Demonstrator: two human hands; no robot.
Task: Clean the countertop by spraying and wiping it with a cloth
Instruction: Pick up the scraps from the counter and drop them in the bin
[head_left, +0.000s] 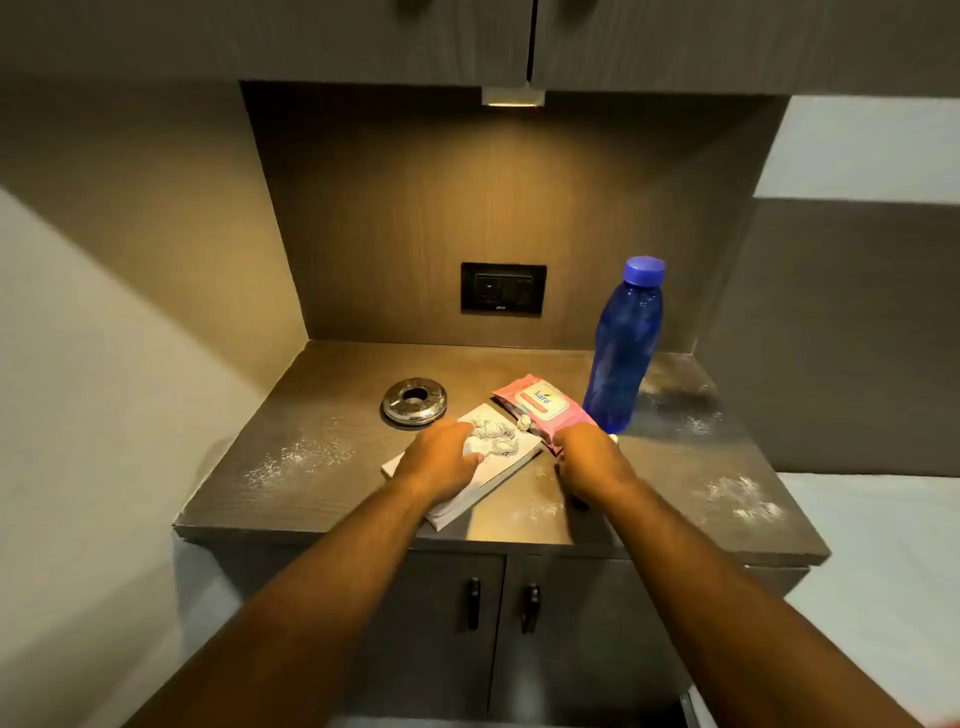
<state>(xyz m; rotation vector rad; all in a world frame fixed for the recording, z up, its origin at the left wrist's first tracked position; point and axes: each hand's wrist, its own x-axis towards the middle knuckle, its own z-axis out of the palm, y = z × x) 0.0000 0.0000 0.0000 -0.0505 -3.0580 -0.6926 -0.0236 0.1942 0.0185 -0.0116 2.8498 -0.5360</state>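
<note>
Dark wood-grain cabinetry fills the view, lit from above by a small warm lamp (512, 97) under the upper cupboards. Nearest the camera, two cabinet doors with black handles (473, 603) sit below the countertop (332, 499), whose surface carries patches of white powder at the left, the front right and the far right.

Both bare forearms reach forward over the front edge. The left hand (439, 462) lies palm down on a pale booklet (506, 470) that rests flat and askew on the counter, its fingers curled over a crumpled white cloth (492, 441) on top of the booklet, touching it; whether they actually grip it cannot be told. The right hand (589, 462) is just beside, knuckles up, fingers bent downward at the near corner of a pink wipes packet (540, 405). What it has hold of, if anything, is hidden beneath the hand.

Beyond the hands, a round shiny metal ashtray (414, 401) sits to the left, apart from the booklet. A tall blue bottle (623, 353) with a blue cap stands upright just right of the packet. On the back wall is a black socket plate (503, 289).
</note>
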